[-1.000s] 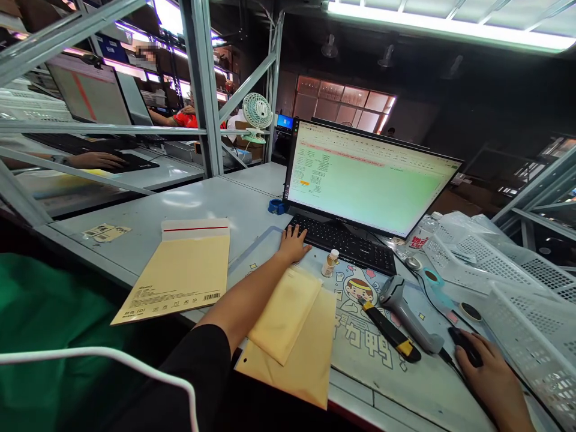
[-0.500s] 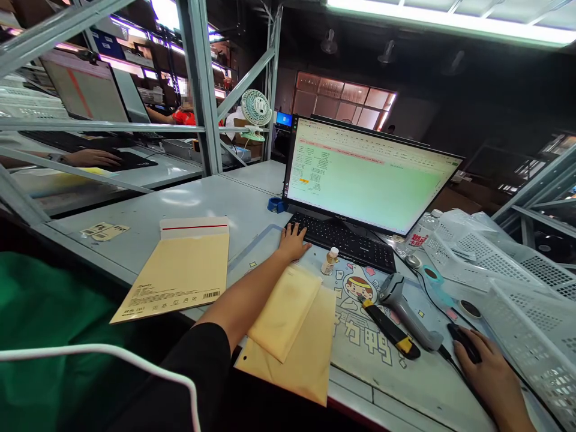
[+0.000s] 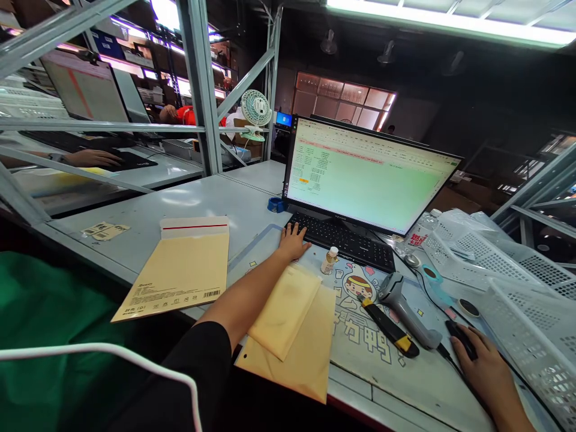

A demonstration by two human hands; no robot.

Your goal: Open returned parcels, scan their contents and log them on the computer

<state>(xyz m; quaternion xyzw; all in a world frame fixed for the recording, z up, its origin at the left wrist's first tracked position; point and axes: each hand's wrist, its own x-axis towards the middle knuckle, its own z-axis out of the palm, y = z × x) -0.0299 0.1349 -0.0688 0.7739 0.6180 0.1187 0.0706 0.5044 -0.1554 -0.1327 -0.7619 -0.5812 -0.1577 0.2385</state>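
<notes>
Head view: left hand touches keyboard edge, right hand grips mouse.

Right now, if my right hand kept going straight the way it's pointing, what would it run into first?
Your right hand is already on the computer mouse. Past that, the first thing in line looks to be the handheld barcode scanner lying on the desk mat, though the depth is hard to judge from this view.

Ahead of you: a monitor, with a keyboard in front of it.
Your left: a large envelope on the desk.
Nearest you: two padded envelopes, stacked on a desk mat.
Your right: a utility knife and barcode scanner on the desk mat, then a mouse, then plastic baskets.
</notes>
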